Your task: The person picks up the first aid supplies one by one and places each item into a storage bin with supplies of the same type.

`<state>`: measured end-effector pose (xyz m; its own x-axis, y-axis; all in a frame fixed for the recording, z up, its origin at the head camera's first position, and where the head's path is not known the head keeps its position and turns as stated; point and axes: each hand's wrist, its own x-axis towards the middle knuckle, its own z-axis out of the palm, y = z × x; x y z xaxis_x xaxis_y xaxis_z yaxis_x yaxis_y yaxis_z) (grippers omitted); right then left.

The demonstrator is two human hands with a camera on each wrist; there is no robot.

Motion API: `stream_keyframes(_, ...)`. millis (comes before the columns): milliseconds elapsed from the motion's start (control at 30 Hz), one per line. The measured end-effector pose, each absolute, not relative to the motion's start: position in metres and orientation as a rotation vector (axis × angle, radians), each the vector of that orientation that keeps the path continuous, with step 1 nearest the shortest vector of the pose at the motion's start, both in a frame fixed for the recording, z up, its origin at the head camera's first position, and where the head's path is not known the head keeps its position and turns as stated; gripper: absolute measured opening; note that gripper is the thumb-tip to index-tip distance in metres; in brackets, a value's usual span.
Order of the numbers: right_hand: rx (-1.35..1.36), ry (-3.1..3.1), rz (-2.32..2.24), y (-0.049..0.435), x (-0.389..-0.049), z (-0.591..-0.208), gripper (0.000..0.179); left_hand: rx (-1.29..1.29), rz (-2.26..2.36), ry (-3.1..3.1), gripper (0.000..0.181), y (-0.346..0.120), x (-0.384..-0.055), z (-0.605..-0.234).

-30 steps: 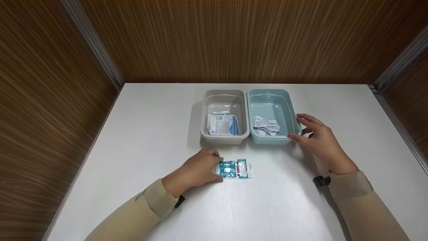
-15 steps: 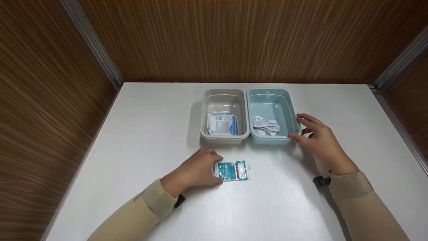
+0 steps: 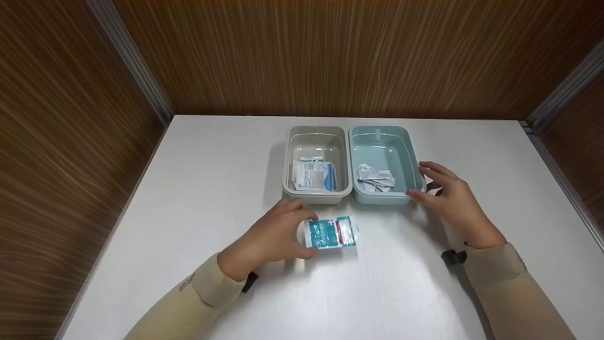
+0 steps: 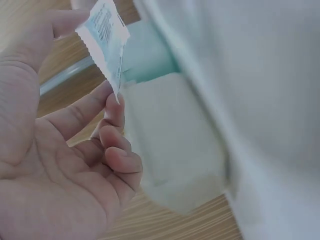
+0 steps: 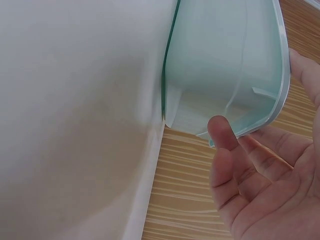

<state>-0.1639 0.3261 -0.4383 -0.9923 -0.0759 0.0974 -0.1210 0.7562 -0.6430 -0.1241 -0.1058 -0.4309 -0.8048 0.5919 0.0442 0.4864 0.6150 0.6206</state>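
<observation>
A flat teal-and-white packet (image 3: 324, 233), with a small white cross printed on it, hangs just above the white table. My left hand (image 3: 273, 233) pinches its left end between thumb and fingers; the left wrist view shows the packet (image 4: 106, 42) edge-up at the fingertips. At the right, my right hand (image 3: 448, 196) holds the front right corner of a light blue bin (image 3: 383, 198), thumb on one side and fingers on the other. Thin white packets (image 3: 377, 178) lie in that bin. A beige bin (image 3: 315, 197) beside it contains white-and-blue packets (image 3: 312, 176).
Both bins stand side by side on the white table (image 3: 212, 165), ahead of my left hand. Part of a teal-and-white packet (image 3: 311, 159) shows behind the others in the beige bin. Brown wood-patterned panels (image 3: 330, 56) border the table.
The teal packet has risen off the table in my left hand and tilted slightly, its right end higher. My right hand and both bins stay where they were.
</observation>
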Motion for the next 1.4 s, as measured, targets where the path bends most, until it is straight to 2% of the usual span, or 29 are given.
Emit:
stream_keyframes(233,0.129,-2.908,1.078,0.326,-0.165,-0.437,0.085,0.911,1.013,2.736,0.064,-0.111,-0.128,-0.407)
stream_keyframes(600,0.143,-2.9,1.078,0.326,-0.163,-0.44,0.085,0.937,1.106,2.768,0.059,-0.118,-0.15,-0.393)
stream_keyframes(1000,0.163,-2.886,1.086,0.325,-0.16,-0.438,0.085,1.002,1.326,2.844,0.057,-0.12,-0.199,-0.396)
stream_keyframes(1400,0.181,-2.858,1.08,0.325,-0.152,-0.44,0.078,0.744,1.299,2.904,0.063,-0.115,-0.239,-0.403)
